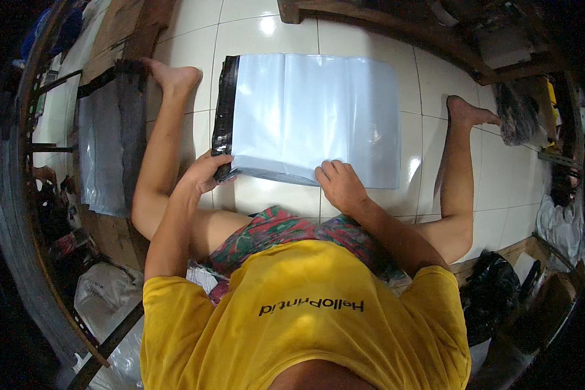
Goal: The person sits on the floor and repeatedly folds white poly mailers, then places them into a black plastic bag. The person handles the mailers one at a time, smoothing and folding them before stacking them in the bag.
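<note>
A stack of pale grey plastic mailing bags (312, 117) lies flat on the tiled floor between my spread legs. Along its left side runs a black band (226, 97), and the near edge shows several layers slightly parted. My left hand (208, 172) grips the near left corner, thumb on top of the black band and the other fingers partly hidden beneath. At the middle of the near edge, the fingers of my right hand (342, 187) are curled over the bags; its thumb is hidden.
To the left, another stack of grey plastic bags (110, 143) lies on brown cardboard (114, 237) beside a metal rack (52, 148). Low wooden furniture (396, 32) stands at the far side. A black plastic bag (494, 286) and clear plastic (559, 224) sit at right.
</note>
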`<action>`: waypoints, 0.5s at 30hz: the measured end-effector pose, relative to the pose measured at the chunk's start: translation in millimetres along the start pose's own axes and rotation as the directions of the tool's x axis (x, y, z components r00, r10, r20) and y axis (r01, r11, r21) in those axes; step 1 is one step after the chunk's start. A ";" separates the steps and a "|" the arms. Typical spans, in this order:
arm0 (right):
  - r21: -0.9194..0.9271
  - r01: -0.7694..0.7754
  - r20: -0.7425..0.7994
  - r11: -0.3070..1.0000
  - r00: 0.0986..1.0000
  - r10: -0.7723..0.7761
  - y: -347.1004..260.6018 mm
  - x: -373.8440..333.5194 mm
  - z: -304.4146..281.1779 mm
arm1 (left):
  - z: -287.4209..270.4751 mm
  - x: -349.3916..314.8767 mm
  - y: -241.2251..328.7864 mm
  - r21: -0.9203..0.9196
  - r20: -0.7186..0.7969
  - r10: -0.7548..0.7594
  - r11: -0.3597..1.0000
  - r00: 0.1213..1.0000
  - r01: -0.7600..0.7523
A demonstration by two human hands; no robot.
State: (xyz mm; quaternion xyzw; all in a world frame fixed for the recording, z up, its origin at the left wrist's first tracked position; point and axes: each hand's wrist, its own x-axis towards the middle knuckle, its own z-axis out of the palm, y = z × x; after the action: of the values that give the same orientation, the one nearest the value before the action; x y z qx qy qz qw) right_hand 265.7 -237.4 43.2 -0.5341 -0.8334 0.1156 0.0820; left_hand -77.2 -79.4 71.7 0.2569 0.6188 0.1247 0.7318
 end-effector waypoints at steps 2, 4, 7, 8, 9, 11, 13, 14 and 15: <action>-0.046 -0.013 -0.012 0.999 1.000 0.013 -2.5 -2.2 -1.9 | 4.7 -3.0 8.4 -0.012 -0.016 -0.039 0.999 0.999 0.038; -0.095 -0.030 -0.031 0.995 0.999 0.027 -5.6 -3.9 -2.5 | 4.3 -1.7 10.4 -0.033 -0.024 -0.066 0.997 0.998 0.065; -0.165 -0.024 -0.076 0.986 0.997 0.012 -5.6 -3.4 3.7 | -4.4 6.1 5.7 -0.036 -0.025 -0.075 0.997 0.997 0.074; -0.185 0.000 -0.093 0.983 0.996 -0.017 -1.4 -3.4 7.9 | -7.0 7.4 4.4 -0.009 -0.024 -0.067 0.998 0.997 0.067; -0.206 0.024 -0.109 0.978 0.993 -0.047 3.4 -3.6 10.6 | -9.4 8.6 3.0 0.017 -0.025 -0.059 0.998 0.998 0.059; -0.117 0.072 -0.082 0.991 0.993 -0.082 12.8 -1.3 4.3 | -4.5 7.3 4.9 0.699 -0.272 0.323 0.714 0.906 -0.045; -0.055 0.091 -0.060 0.994 0.994 -0.094 20.9 4.1 -1.7 | 29.7 -10.0 11.0 0.993 -0.041 0.833 0.097 0.551 -0.072; -0.043 0.092 -0.050 0.995 0.994 -0.094 25.5 8.3 -4.6 | 61.4 -28.9 35.6 0.977 0.199 0.792 -0.111 0.578 -0.185; -0.021 0.106 -0.041 0.994 0.993 -0.107 26.7 12.2 -6.6 | 74.4 -22.4 22.5 0.900 0.393 0.745 -0.191 0.540 -0.392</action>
State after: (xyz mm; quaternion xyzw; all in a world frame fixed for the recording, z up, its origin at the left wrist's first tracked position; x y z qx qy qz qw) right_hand 285.6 -214.8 42.2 -0.4921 -0.8598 0.0918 0.1004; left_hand -6.5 -88.3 110.1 0.8794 0.4473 0.0651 0.1493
